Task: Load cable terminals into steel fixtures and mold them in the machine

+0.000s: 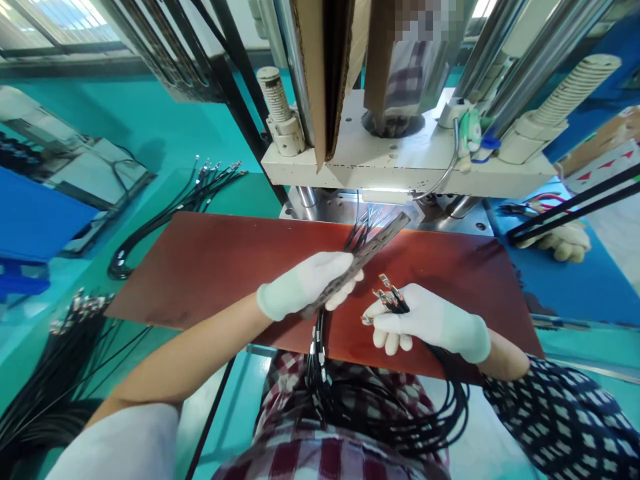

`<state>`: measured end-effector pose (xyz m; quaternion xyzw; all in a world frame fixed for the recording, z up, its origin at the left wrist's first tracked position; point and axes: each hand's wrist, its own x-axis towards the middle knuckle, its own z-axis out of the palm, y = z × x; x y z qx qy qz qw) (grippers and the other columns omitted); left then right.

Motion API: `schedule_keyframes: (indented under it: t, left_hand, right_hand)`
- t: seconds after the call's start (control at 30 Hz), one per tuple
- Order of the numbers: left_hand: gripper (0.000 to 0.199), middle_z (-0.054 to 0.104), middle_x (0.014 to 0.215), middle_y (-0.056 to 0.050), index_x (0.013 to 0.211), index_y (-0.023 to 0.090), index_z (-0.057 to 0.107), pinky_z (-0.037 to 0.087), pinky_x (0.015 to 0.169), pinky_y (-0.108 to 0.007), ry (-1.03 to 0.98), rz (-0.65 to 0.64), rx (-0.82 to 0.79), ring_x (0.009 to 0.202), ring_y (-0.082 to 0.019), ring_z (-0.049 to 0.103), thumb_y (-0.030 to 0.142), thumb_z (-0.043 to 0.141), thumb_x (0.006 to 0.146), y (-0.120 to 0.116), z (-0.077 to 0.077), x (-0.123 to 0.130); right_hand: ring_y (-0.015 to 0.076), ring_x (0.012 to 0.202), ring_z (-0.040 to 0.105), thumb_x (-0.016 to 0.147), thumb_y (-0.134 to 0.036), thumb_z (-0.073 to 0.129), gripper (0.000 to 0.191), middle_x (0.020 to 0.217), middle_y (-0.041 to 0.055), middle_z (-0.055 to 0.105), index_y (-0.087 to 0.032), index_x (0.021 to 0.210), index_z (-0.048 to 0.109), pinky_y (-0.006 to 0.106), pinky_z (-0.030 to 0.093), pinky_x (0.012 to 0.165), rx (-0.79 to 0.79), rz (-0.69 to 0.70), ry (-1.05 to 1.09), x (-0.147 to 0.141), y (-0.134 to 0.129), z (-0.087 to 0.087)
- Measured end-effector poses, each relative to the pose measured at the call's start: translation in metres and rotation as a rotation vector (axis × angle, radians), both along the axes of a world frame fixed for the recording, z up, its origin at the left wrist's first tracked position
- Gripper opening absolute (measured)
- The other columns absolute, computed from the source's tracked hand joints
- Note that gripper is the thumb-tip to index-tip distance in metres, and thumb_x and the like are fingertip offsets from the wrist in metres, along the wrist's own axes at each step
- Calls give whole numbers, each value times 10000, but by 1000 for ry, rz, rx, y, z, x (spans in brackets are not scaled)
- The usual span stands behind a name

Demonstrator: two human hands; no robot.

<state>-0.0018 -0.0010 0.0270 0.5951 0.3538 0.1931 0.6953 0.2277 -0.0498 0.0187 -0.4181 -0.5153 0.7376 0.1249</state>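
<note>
A white glove covers my left hand point(323, 275), whose fingers are closed around a long, narrow grey metal bar point(381, 245). The bar slants up to the right over the reddish-brown board point(235, 260). Thin dark leads point(356, 237) show behind it, and black cables hang below that hand; whether they are fixed to the bar I cannot tell. My gloved right hand point(427, 317) is closed on a bunch of black cables point(395, 301), their metal terminals pointing up-left. Cable lengths point(400, 427) loop down across my lap.
A white press plate point(320, 175) spans the back above a lit metal bed point(330, 208). More black cable bundles lie at left, one point(150, 233) behind the board and another point(55, 373) nearer. A work glove point(565, 241) rests on the blue surface at right.
</note>
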Motion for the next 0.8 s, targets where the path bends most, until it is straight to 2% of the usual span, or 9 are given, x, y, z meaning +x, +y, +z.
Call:
schedule_keyframes:
  t: [0.1, 0.17, 0.3, 0.47, 0.67, 0.8]
  left_hand:
    - [431, 564, 659, -11, 830, 154, 525, 420, 521, -249, -194, -57, -120, 511, -112, 512, 555, 435, 961, 10, -15, 31]
    - [451, 539, 601, -5, 766, 164, 499, 422, 530, -261, -246, -53, -154, 502, -120, 507, 564, 421, 961, 11, -23, 45]
    - [463, 501, 540, 12, 721, 171, 481, 366, 497, -244, -205, 74, -165, 480, -105, 449, 563, 420, 961, 5, -31, 61]
    - [432, 549, 667, 9, 763, 157, 519, 416, 573, -232, -133, 292, -42, 578, -88, 463, 542, 483, 956, -2, -35, 66]
    - [478, 490, 631, 21, 754, 170, 495, 410, 548, -248, -113, 331, -92, 531, -86, 422, 608, 462, 942, -5, -33, 66]
    - [453, 479, 679, 20, 757, 178, 462, 403, 592, -248, -129, 313, 51, 582, -90, 422, 578, 432, 968, -7, -40, 66]
  right_hand:
    - [142, 633, 676, 839, -342, 676, 232, 750, 61, 730, -125, 920, 699, 221, 483, 527, 58, -92, -13, 5, -6, -2]
    - [127, 609, 642, 824, -308, 673, 168, 702, 31, 705, -144, 860, 690, 228, 479, 547, 119, -188, -26, 4, -8, -4]
    - [115, 576, 575, 832, -340, 664, 198, 652, 13, 660, -159, 753, 642, 251, 467, 574, 190, -305, -92, -3, -6, -10]
    - [111, 572, 555, 850, -327, 612, 189, 645, 1, 641, -171, 742, 608, 240, 452, 561, 186, -306, -159, -12, -4, -13]
    - [110, 520, 551, 833, -269, 597, 225, 575, 10, 626, -173, 632, 572, 234, 435, 531, 139, -292, -217, -18, -4, -6]
    - [110, 502, 556, 836, -247, 602, 212, 578, 19, 642, -171, 638, 590, 227, 428, 500, 106, -327, -241, -26, -8, -3]
